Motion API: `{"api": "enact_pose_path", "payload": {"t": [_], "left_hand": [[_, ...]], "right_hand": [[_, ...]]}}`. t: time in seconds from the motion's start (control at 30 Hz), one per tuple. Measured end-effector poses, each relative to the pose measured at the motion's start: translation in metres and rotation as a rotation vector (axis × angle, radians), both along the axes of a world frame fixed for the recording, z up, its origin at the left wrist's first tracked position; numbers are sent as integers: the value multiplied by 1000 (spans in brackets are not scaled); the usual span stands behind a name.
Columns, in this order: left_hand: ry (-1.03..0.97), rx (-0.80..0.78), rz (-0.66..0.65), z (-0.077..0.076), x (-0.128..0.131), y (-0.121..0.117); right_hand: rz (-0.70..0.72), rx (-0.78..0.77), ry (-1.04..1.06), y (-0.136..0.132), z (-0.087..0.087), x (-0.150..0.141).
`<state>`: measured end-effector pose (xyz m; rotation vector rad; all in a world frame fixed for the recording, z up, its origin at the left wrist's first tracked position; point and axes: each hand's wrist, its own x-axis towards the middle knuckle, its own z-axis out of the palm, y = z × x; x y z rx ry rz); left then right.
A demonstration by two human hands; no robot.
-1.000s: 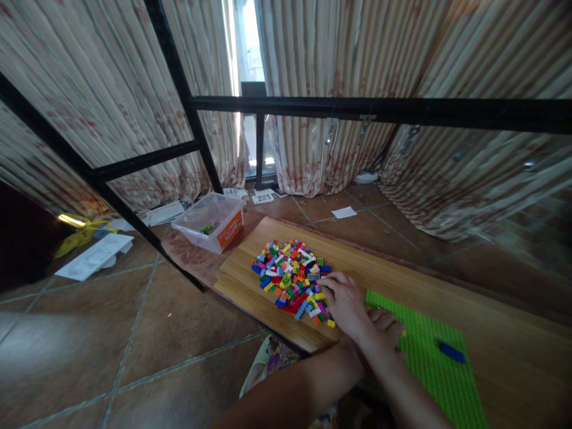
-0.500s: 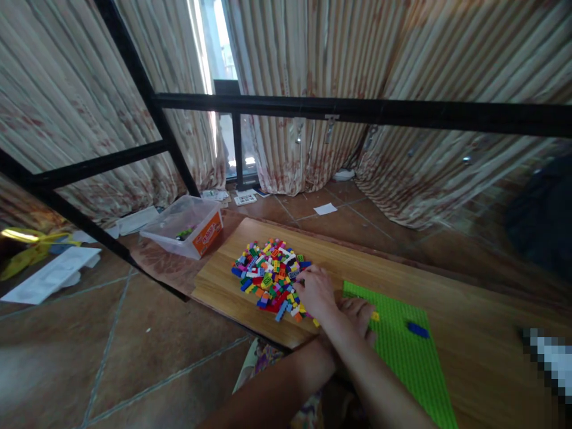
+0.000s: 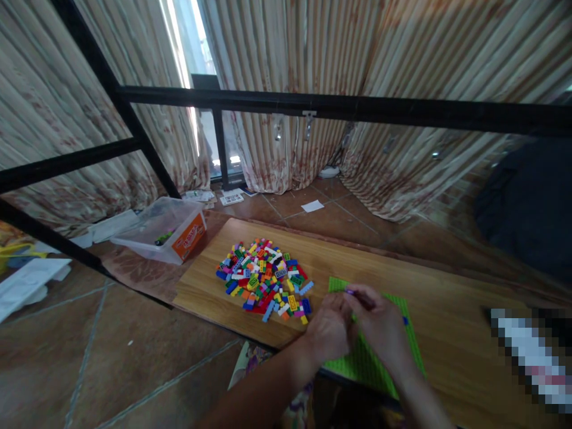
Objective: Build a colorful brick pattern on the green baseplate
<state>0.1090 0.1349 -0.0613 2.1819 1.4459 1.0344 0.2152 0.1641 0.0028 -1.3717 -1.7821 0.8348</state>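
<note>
Label [image 3: 188, 239] on bin [image 3: 149, 238] (lettering unreadable), right grip [image 3: 376, 313] pinching purple brick [image 3: 350, 292], left grip [image 3: 330, 328] unclear.

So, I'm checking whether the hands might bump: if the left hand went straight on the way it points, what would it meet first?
Probably the right hand, just beyond the left hand over the green baseplate, though any depth gap is hard to judge.

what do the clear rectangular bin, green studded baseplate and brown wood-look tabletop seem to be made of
Clear rectangular bin: likely smooth plastic, see-through walls.
Green studded baseplate: probably moulded plastic, uniform colour and regular rows.
Brown wood-look tabletop: smooth, visible grain; solid wood or laminate, can't tell which.
</note>
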Motion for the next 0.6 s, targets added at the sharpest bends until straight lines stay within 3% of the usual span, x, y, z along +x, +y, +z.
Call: {"api": "enact_pose_path", "payload": {"t": [0.1,0.2,0.33,0.6], "left_hand": [[-11,-69,7,13,-4,-2],[-10,-111,7,18,-5,-3],[-14,-129,10,17,-5,-3],[34,-139,8,19,-5,-2]], "right_hand": [[-113,22,-114,6,-23,45],[-126,36,-162,11,-42,65],[-39,35,-179,18,-54,63],[74,-30,-57,20,-58,65]]}}
